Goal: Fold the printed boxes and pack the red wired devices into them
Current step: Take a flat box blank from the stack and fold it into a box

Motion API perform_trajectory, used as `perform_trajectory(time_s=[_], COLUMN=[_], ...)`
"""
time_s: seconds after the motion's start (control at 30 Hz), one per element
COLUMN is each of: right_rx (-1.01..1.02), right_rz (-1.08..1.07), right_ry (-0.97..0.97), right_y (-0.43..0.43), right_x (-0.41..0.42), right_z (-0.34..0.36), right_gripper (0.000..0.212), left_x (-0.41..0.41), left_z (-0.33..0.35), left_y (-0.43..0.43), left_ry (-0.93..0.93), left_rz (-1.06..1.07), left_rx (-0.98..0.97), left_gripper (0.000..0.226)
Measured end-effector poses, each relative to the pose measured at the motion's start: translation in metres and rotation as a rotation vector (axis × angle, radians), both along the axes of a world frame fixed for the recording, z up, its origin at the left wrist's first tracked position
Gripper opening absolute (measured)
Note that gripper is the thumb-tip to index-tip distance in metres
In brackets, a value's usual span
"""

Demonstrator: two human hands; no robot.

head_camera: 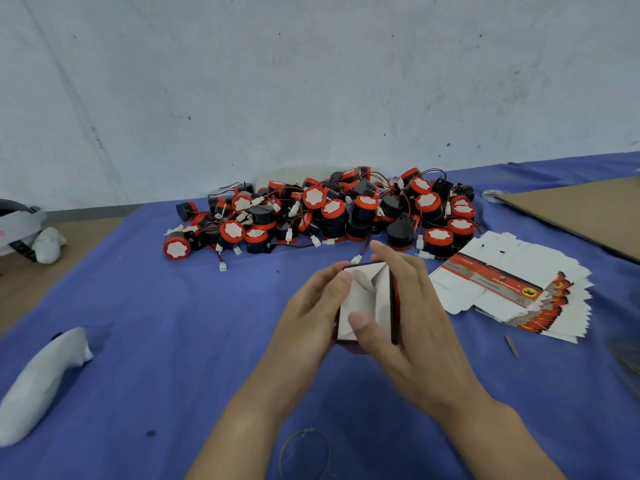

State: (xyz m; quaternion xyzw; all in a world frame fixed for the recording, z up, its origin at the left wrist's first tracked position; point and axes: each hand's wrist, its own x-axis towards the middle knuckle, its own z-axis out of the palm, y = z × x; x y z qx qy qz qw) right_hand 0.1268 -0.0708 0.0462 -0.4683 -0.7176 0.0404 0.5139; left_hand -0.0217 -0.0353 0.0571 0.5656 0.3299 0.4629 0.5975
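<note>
Head: box (367,295) in left hand (310,315)

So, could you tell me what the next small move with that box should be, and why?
Probably push the white flaps flat and tuck this end shut: the left hand and right hand both grip the box, the right thumb rests on the flaps, which look not yet locked.
</note>
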Motion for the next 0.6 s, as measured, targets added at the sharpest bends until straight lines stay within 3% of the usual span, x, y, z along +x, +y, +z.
perform_trajectory(time_s=[0.27, 0.6], right_rx=[0.01, 0.036], right_rz=[0.047, 0.094], right_ry=[0.097, 0.169], right_y=[0.0004, -0.0003], right_x=[0.0027, 0.003], right_z=[-0.0018, -0.0038], right_gripper=[0.059, 0.051], left_x=[-0.0033, -0.0012], left_z=[0.0056, 0.0106], left_y=[-0.0011, -0.0077], left_ry=[-0.148, -0.276], left_rz=[-0.159, -0.321], left_rx=[-0.164, -0.197], left_gripper=[0.044, 0.043])
